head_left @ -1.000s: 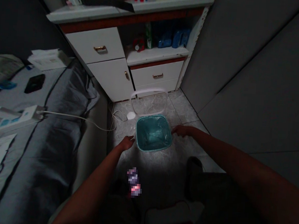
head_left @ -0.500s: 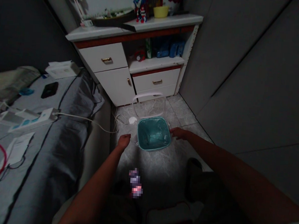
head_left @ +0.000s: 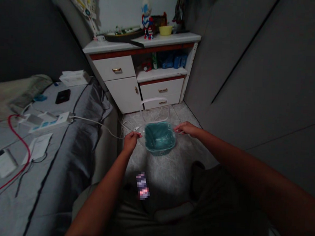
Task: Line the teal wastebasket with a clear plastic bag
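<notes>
The teal-lined square bin point(head_left: 159, 138) sits on the tile floor point(head_left: 167, 172) before the white cabinet point(head_left: 124, 94); it looks light, its soft liner best taken by the rim. My left hand point(head_left: 130, 142) and right hand point(head_left: 186, 128) flank it, fingers point(head_left: 176, 130) curled; I can't tell whether they're pinching anything.

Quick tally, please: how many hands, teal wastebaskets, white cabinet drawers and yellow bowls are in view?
Hands: 2 (left hand, right hand)
Teal wastebasket: 1
White cabinet drawers: 3
Yellow bowl: 1
Total: 7
</notes>
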`<state>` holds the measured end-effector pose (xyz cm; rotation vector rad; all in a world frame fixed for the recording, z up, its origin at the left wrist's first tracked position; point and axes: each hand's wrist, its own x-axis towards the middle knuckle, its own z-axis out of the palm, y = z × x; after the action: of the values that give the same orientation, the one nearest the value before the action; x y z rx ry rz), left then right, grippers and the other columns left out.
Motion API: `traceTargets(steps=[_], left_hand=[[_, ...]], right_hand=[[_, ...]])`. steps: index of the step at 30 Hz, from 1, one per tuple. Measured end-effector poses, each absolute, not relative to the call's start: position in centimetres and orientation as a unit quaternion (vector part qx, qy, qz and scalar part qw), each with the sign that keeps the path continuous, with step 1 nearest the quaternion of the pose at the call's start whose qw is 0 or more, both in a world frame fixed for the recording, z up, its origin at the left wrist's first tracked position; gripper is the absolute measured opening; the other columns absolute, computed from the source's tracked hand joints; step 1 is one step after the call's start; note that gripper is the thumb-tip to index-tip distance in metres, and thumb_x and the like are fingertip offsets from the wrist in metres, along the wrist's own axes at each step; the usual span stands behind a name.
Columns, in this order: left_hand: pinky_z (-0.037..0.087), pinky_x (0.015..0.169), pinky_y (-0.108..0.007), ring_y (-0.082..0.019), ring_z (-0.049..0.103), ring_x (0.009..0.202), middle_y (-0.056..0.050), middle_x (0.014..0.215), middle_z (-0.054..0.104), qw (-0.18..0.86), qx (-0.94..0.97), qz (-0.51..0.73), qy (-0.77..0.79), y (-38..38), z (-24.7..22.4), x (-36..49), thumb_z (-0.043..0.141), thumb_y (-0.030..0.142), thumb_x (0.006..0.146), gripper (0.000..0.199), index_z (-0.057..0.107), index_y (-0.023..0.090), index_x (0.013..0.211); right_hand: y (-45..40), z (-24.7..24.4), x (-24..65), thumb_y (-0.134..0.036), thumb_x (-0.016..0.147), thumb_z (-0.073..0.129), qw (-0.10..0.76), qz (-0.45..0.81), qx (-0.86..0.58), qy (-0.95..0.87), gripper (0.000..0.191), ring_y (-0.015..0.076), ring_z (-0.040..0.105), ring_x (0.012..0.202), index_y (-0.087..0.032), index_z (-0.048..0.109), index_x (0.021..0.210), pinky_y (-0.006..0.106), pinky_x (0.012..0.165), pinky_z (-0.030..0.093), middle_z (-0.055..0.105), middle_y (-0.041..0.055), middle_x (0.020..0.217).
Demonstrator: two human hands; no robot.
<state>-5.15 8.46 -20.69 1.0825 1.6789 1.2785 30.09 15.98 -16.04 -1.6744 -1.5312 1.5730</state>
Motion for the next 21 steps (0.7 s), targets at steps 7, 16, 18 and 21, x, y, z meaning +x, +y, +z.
traceTargets(steps=[7, 16, 18, 21], left_hand=[[0.054, 0.079, -0.033, -0.026, 0.076, 0.097, -0.012, 0.098, 0.083, 0.388, 0.444, 0.495, 0.638, 7.7, -15.8, -6.1, 0.062, 0.04, 0.079, 0.028, 0.074, 0.018, 0.088], [0.049, 0.067, -0.026, -0.02, 0.073, 0.085, -0.012, 0.099, 0.083, 0.327, 0.465, 0.58, 0.584, 7.9, -5.2, -8.5, 0.068, 0.049, 0.074, 0.036, 0.076, 0.017, 0.09], [0.049, 0.066, -0.024, -0.019, 0.073, 0.083, -0.012, 0.098, 0.083, 0.321, 0.461, 0.6, 0.57, 7.6, -3.1, -8.8, 0.069, 0.045, 0.072, 0.033, 0.075, 0.018, 0.089], [0.049, 0.065, -0.022, -0.017, 0.073, 0.081, -0.01, 0.098, 0.083, 0.315, 0.461, 0.621, 0.55, 6.8, -0.9, -9.3, 0.07, 0.037, 0.069, 0.028, 0.075, 0.018, 0.089]], right_hand=[[16.6, -11.1, 29.6, -0.012, 0.086, 0.069, 0.253, 0.543, -0.573, -0.559, 0.028, 0.0146, 0.073, 0.089, -0.014, 0.083, 0.11, 0.017, 0.066, 0.053, 0.081, 0.0128, 0.12], [17.4, -3.2, 30.8, -0.011, 0.08, 0.087, 0.351, 0.521, -0.532, -0.567, 0.025, 0.0141, 0.074, 0.083, -0.013, 0.081, 0.104, 0.027, 0.08, 0.063, 0.082, 0.0108, 0.104], [17.0, -1.8, 31.3, -0.01, 0.08, 0.087, 0.373, 0.524, -0.517, -0.564, 0.025, 0.0123, 0.073, 0.077, -0.012, 0.08, 0.104, 0.025, 0.077, 0.064, 0.081, 0.0094, 0.098], [15.8, 0.1, 32.4, -0.008, 0.079, 0.087, 0.391, 0.529, -0.49, -0.573, 0.034, 0.0109, 0.07, 0.072, -0.013, 0.077, 0.111, 0.024, 0.074, 0.064, 0.077, 0.0053, 0.089]])
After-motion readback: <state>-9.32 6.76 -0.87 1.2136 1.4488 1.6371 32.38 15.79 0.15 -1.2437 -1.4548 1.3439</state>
